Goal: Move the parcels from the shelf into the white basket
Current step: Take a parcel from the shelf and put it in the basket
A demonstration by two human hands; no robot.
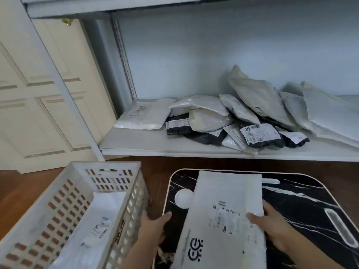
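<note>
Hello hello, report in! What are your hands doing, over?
Right hand pinching white parcel over black marbled table. Left hand at its edge. White basket alongside, path clear.

I see both forearms reaching in from the bottom edge, angled toward each other. My right hand sits palm-inward with its thumb laid across the top face of a white parcel and the fingers behind its right edge, pinching it. My left hand is at the parcel's left edge, thumb stretched toward it, the other fingers hidden underneath, so I cannot tell how firmly it holds.
</note>
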